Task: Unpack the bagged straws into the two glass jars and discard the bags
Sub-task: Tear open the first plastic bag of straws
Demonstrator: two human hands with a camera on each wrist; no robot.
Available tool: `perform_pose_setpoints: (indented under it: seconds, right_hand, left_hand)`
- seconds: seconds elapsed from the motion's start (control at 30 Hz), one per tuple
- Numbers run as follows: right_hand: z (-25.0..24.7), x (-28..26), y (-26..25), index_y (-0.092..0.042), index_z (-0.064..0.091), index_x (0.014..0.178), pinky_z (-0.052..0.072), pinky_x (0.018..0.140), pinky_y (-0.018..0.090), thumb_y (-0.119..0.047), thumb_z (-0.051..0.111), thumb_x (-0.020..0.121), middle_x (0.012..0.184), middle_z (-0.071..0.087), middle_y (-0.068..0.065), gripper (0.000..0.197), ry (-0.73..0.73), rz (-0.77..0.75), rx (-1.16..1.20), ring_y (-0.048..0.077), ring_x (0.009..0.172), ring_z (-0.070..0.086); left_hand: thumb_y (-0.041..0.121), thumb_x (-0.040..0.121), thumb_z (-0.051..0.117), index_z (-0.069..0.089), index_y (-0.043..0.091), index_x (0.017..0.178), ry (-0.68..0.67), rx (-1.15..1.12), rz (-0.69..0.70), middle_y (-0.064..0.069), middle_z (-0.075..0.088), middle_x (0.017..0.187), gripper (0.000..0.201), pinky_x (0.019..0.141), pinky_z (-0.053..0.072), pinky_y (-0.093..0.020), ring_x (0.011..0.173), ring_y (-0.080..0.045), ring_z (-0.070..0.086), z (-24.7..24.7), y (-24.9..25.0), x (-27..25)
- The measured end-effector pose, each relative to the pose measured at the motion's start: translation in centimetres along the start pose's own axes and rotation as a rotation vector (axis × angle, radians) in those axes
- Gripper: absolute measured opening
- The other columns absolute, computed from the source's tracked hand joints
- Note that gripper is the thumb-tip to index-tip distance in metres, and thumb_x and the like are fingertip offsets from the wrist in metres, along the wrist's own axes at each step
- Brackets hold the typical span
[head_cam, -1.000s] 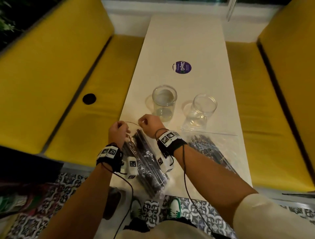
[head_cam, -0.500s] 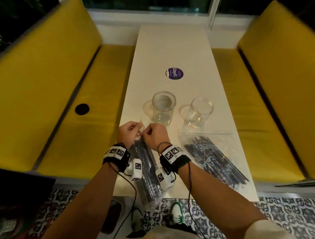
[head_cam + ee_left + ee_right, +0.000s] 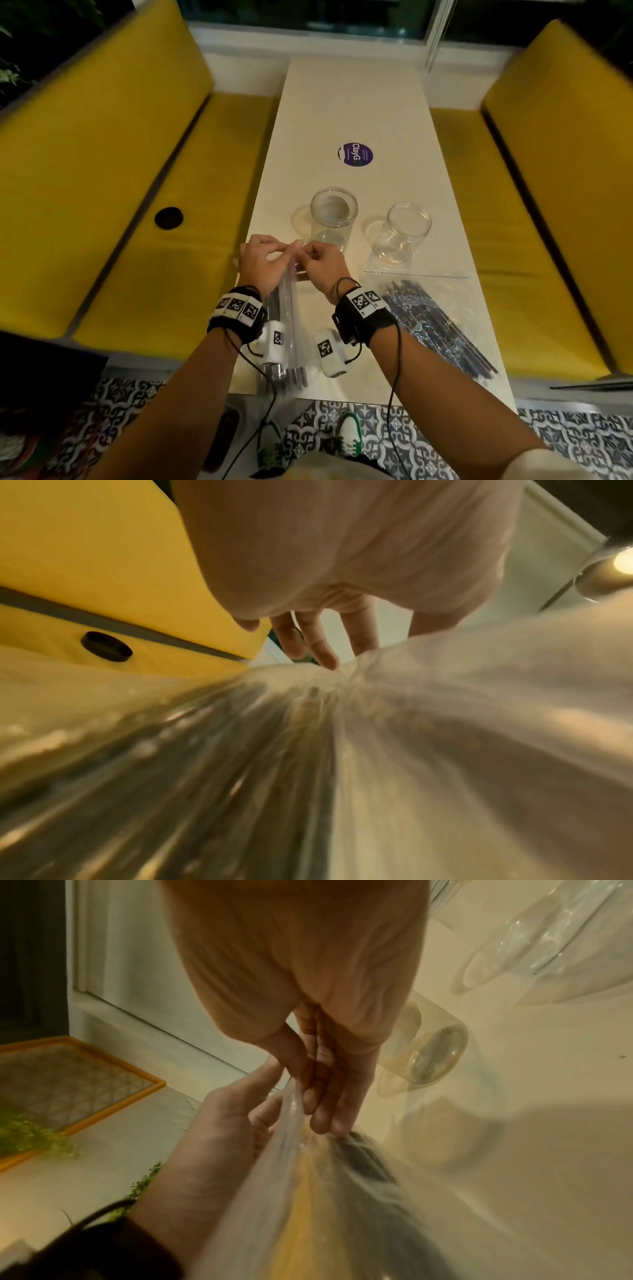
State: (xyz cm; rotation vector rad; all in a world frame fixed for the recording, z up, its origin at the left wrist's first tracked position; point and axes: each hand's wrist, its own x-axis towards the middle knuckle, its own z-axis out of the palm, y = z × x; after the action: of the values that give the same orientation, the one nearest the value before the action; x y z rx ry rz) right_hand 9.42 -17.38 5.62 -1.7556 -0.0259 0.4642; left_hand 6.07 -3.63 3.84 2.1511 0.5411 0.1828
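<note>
A clear plastic bag of dark straws (image 3: 286, 329) lies lengthwise at the near left of the white table (image 3: 356, 109). My left hand (image 3: 263, 260) and right hand (image 3: 318, 262) meet at its far end, each pinching the bag's top edge (image 3: 294, 1104). In the left wrist view the bag (image 3: 308, 750) fills the frame under my left hand (image 3: 325, 647). A second bag of straws (image 3: 435, 325) lies flat at the near right. Two glass jars stand beyond the hands, a straight one (image 3: 333, 216) and a rounder one (image 3: 404, 233); no straws show in either.
A round purple sticker (image 3: 354, 155) sits mid-table. Yellow bench seats (image 3: 164, 240) flank the table on both sides, the left one with a black round hole (image 3: 168, 217). Patterned floor tiles (image 3: 394, 442) and shoes lie below the table's near edge.
My two hands, a hand's width apart at the bag's mouth a second ago, have come together at its top edge. The camera view has tilted and shifted.
</note>
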Motion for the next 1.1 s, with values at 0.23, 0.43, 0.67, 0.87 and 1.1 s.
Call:
perform_pose_setpoints:
  seconds: [0.23,0.43,0.67,0.87,1.1]
  right_hand:
    - [-0.4,-0.3,0.1,0.006,0.065,0.087,0.065,0.080,0.055,-0.012,0.068,0.093,0.082,0.075,0.021,0.019,0.034,0.045,0.049,0.040,0.083,0.078]
    - [0.3,-0.5,0.9,-0.018,0.056,0.061,0.064,0.074,0.055,-0.028,0.068,0.075,0.062,0.062,0.000,0.021,0.210,0.039,-0.015,0.035,0.074,0.071]
    - [0.2,-0.5,-0.6,-0.001,0.061,0.082,0.067,0.066,0.040,-0.032,0.065,0.095,0.080,0.074,0.019,0.033,0.143,0.048,-0.063,0.032,0.069,0.075]
    - [0.4,-0.5,-1.0,-0.003,0.057,0.081,0.059,0.069,0.041,-0.017,0.050,0.101,0.073,0.068,0.012,0.026,0.099,-0.093,-0.164,0.027,0.066,0.066]
    - [1.4,-1.2,0.2,-0.020,0.053,0.071,0.051,0.070,0.043,-0.026,0.051,0.096,0.074,0.060,0.008,0.026,0.184,-0.059,0.013,0.023,0.070,0.054]
  left_hand:
    - [0.033,0.094,0.080,0.084,0.011,0.102,-0.144,-0.268,-0.032,-0.002,0.079,0.101,0.024,0.098,0.060,-0.048,0.100,-0.024,0.074,-0.5,0.6,0.3]
    - [0.030,0.096,0.077,0.082,0.009,0.100,-0.040,-0.198,-0.031,-0.004,0.076,0.106,0.022,0.081,0.055,-0.033,0.094,-0.024,0.071,0.5,0.7,0.1]
    - [0.015,0.097,0.075,0.071,0.015,0.092,-0.048,-0.103,0.133,0.004,0.070,0.092,0.006,0.061,0.050,-0.009,0.076,-0.007,0.068,0.2,0.9,-1.0]
    - [0.009,0.099,0.066,0.064,0.015,0.077,0.032,-0.207,0.052,0.003,0.065,0.070,0.023,0.056,0.043,-0.009,0.064,-0.010,0.056,0.3,1.2,-0.9]
    - [0.009,0.093,0.060,0.063,0.017,0.068,0.011,-0.445,-0.171,-0.001,0.063,0.064,0.026,0.063,0.048,-0.034,0.065,-0.022,0.057,0.9,1.5,-1.4]
